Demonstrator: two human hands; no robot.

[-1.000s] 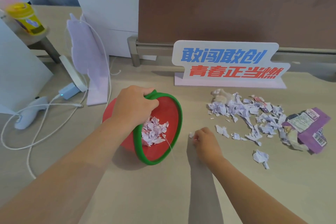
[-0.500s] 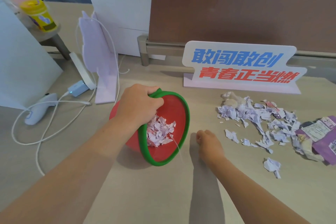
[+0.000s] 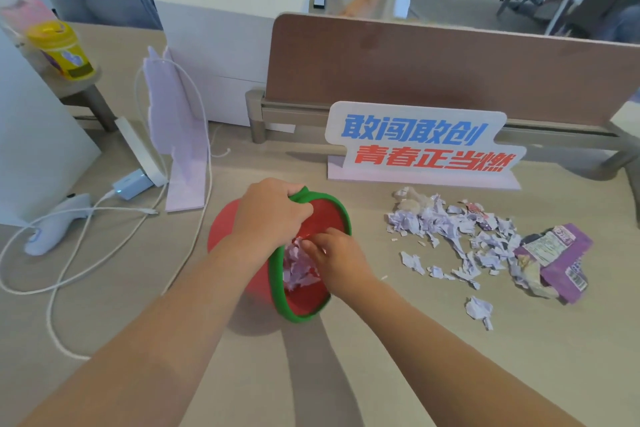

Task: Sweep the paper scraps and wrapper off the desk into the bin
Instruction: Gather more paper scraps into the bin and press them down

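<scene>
A red bin with a green rim (image 3: pixel 343 215) lies tilted on the desk, its mouth facing right. My left hand (image 3: pixel 270 215) grips the rim at the top. Torn purple-white scraps (image 3: pixel 294 269) sit inside it. My right hand (image 3: pixel 337 260) reaches into the bin's mouth, fingertips over those scraps; whether they pinch anything is blurred. To the right a pile of paper scraps (image 3: pixel 450 229) is spread on the desk. A purple wrapper (image 3: pixel 557 256) lies at the pile's right end. One crumpled scrap (image 3: pixel 479 310) lies apart, nearer me.
A lettered sign (image 3: pixel 422 146) stands behind the pile, in front of a brown divider (image 3: pixel 450 69). On the left are a purple stand (image 3: pixel 180 135), a white cable (image 3: pixel 69 270), a white handheld device (image 3: pixel 55 225), a white box (image 3: pixel 225 45) and a yellow cup (image 3: pixel 60 50). People stand beyond the desk.
My right hand has lifted off the desk beside the bin and moved left into the bin's mouth. My left hand keeps its hold on the rim.
</scene>
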